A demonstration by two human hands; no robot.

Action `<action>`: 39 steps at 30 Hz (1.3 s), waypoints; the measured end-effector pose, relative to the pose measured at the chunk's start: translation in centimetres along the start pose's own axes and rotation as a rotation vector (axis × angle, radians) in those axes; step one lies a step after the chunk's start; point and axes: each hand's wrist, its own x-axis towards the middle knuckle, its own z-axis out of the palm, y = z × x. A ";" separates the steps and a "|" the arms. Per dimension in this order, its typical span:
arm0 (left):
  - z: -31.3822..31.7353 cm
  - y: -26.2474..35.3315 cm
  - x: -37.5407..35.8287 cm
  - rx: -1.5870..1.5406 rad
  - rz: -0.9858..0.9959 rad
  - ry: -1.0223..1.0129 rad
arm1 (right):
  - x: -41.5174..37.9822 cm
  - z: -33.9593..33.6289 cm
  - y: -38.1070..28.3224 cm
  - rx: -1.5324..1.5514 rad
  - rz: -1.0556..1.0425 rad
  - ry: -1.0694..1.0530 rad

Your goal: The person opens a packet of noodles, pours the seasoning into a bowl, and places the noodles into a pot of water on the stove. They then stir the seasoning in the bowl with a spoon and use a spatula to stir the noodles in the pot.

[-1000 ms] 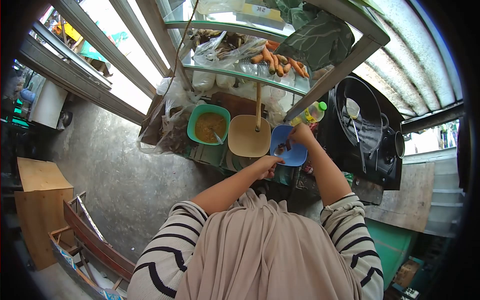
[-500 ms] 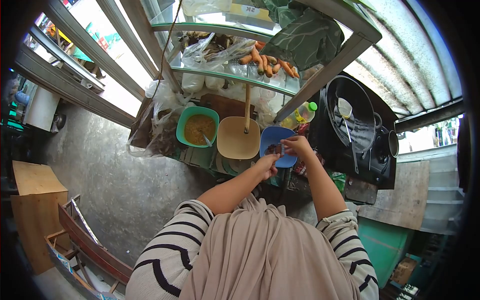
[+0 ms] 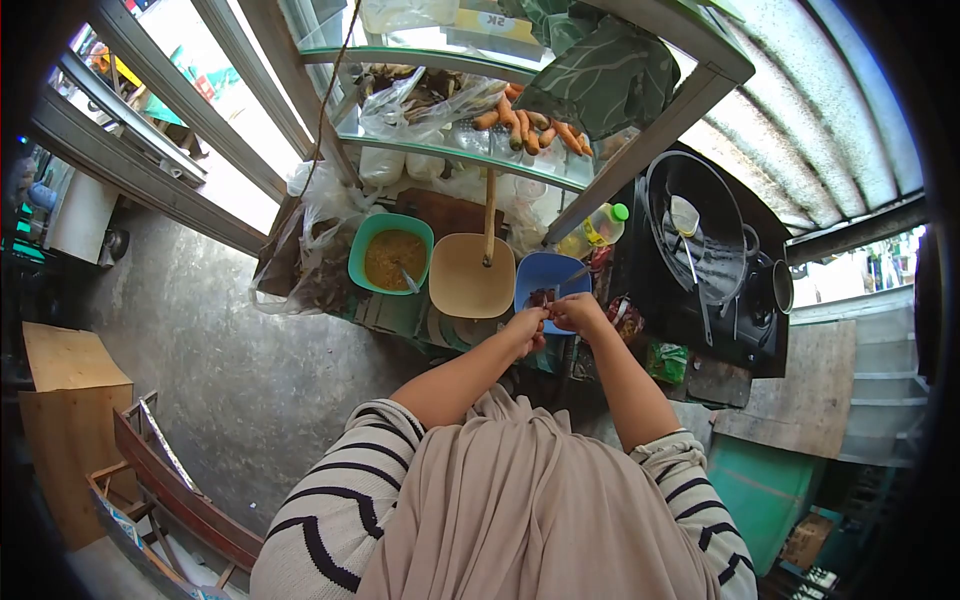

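Note:
Over the near edge of the blue bowl (image 3: 533, 268), my two hands meet with fingertips close together. My left hand (image 3: 528, 328) is closed in a pinch, its fingers curled under. My right hand (image 3: 577, 312) pinches at the same spot from the right. Small dark reddish pieces (image 3: 541, 297) show just beyond the fingertips, inside the bowl's outline. A thin greyish strip (image 3: 574, 277) slants across the bowl's right side. What the fingers hold is too small to make out. Left of the blue bowl stands a beige bowl (image 3: 470, 285).
A teal bowl (image 3: 395, 255) holds orange-brown liquid and a spoon. Above is a glass-shelved cabinet with carrots (image 3: 520, 125) and leafy greens (image 3: 600, 85). To the right are a capped bottle (image 3: 600, 230), a large wok (image 3: 700, 230) on a stove, and a green packet (image 3: 667, 363).
My right hand has come down and left against my left hand. The small greyish piece at its fingertips no longer shows there, and a thin strip shows in the blue bowl.

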 end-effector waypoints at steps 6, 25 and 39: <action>0.2 1.3 -0.1 -0.097 -0.053 0.004 | -1.0 0.8 -0.7 -0.037 -0.065 0.145; -0.7 0.8 0.0 -0.085 -0.009 -0.020 | 0.3 2.0 -0.1 -0.063 -0.032 0.144; -0.3 2.1 -1.2 -0.060 -0.050 -0.036 | -0.4 0.5 -1.9 -0.250 -0.075 -0.001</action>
